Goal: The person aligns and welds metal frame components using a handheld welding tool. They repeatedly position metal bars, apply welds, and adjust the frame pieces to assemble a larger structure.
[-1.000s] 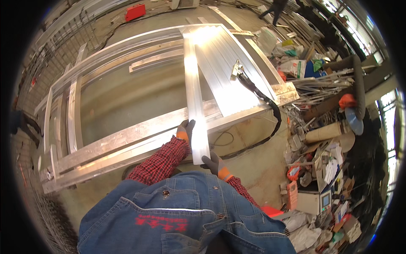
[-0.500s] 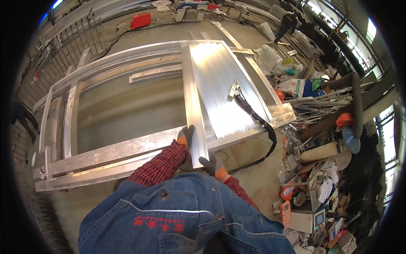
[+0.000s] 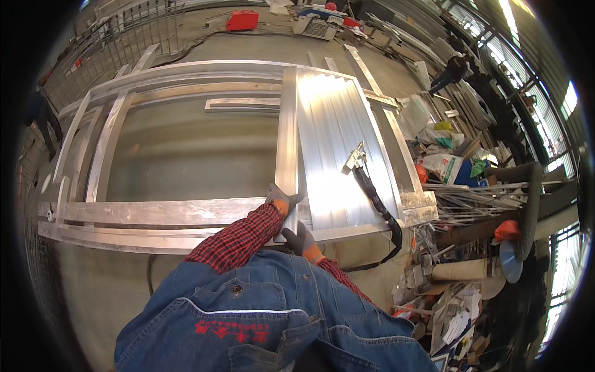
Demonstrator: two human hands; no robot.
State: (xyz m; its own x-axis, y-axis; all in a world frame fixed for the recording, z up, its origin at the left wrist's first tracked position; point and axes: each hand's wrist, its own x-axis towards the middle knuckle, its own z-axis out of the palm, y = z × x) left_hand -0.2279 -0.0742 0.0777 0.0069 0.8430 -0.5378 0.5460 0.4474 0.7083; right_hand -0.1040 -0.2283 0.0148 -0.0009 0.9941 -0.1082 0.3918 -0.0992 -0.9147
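Note:
A long, bright metal slat (image 3: 287,136) lies across the silver metal frame (image 3: 164,212), running away from me beside several ribbed metal sheets (image 3: 334,118). My left hand (image 3: 284,198), in a grey and orange glove, is closed over the slat near its close end, thumb across the top. Gripping that same end from the right is my right hand (image 3: 302,240), gloved alike; some of its fingers are hidden. A narrow gap shows between slat and sheets. On the sheets rests a metal tool head (image 3: 354,159) with a black sheathed cable (image 3: 379,208).
Piled scrap, bags and thin metal strips (image 3: 477,197) crowd the right side. Loose metal bars (image 3: 243,104) lie within the frame. A red case (image 3: 242,20) stands on the floor beyond. Another person (image 3: 450,73) is at the far right, and railings (image 3: 133,37) stand far left.
The view has turned, so the scene sits differently. The slat's near end has swung left relative to its far end and juts out less. My left hand now reaches across its top.

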